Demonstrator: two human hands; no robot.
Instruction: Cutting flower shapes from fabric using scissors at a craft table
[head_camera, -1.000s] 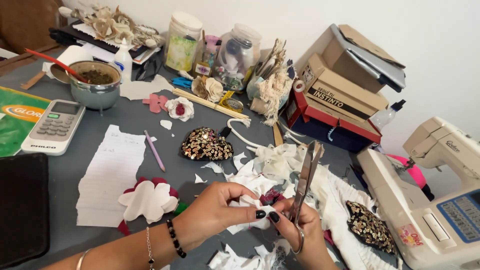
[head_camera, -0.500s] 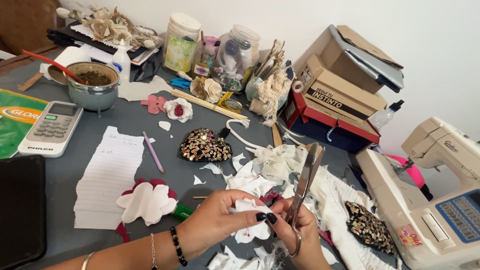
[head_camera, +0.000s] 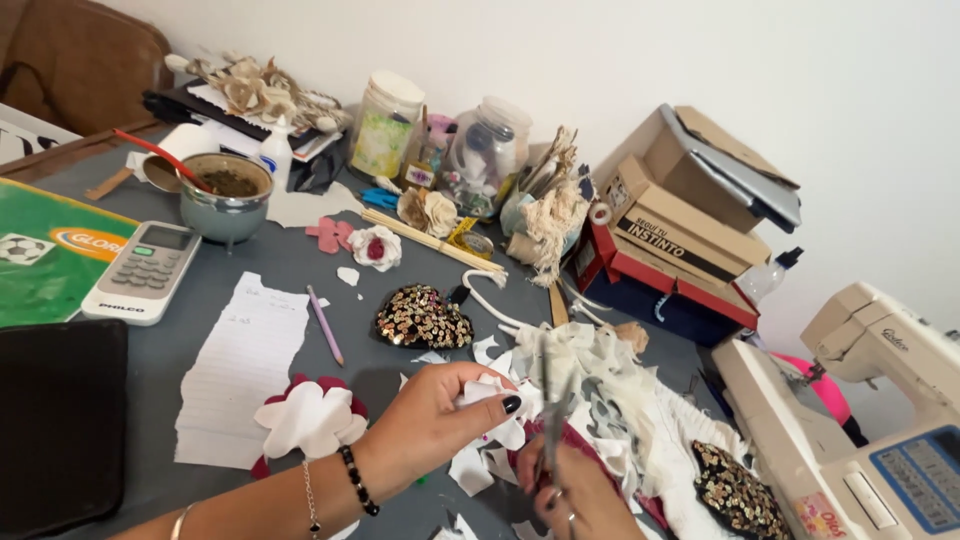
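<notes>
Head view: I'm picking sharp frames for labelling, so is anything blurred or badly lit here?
Head view: even, soft light, no harsh glare; the scissors in the right hand are motion-smeared; the left hand, white fabric piece and sequined heart look sharp.

Even, soft daylight fills the scene; the white wall at twelve o'clock reads bright without glare. Shadows are faint and short, lying just beneath the left hand and the sequinned heart. Motion blur smears the scissors at six o'clock. Mild wide-angle stretch bends the sewing machine at four o'clock.
</notes>
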